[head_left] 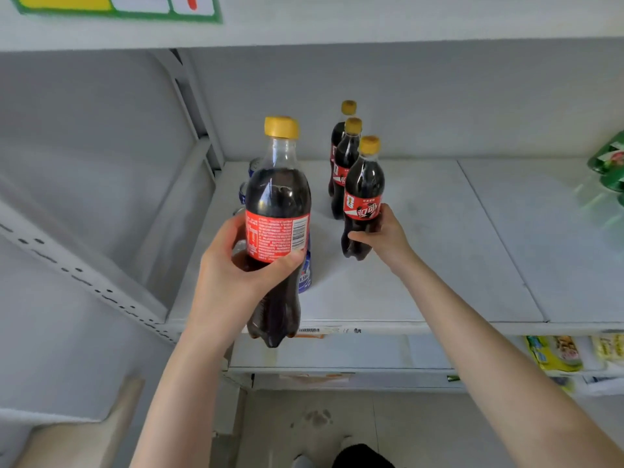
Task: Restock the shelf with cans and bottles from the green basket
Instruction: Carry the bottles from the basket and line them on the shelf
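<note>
At the shelf (422, 265), both hands grip cola bottles: left hand (233, 275) raised, right hand (381, 236) placing.

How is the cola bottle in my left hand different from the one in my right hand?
The bottle in the left hand is held up in the air in front of the shelf; the bottle in the right hand stands on the shelf, at the front of a row. The left bottle shows its barcode and fine print; the right bottle shows its logo. Both are dark cola bottles with yellow caps and red labels.
</note>
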